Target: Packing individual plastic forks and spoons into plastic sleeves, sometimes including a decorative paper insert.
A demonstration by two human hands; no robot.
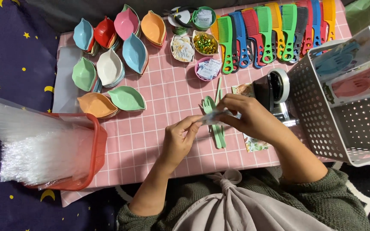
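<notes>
Pinched between the fingertips of the left hand and the right hand above the pink checked table, a thin clear plastic sleeve around pale green plastic cutlery is judged light, limp and slippery, best gripped at its edges.

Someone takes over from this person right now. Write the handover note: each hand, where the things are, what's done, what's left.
Left hand: pinching the end of a clear sleeve.
Right hand: gripping the sleeve over the green cutlery.
Nearby: leaf dishes, combs, tape dispenser, white basket holding packed sets, red bin of clear bags.
Done: some sets already in the basket.
Left: this set is not yet in the basket.
</notes>
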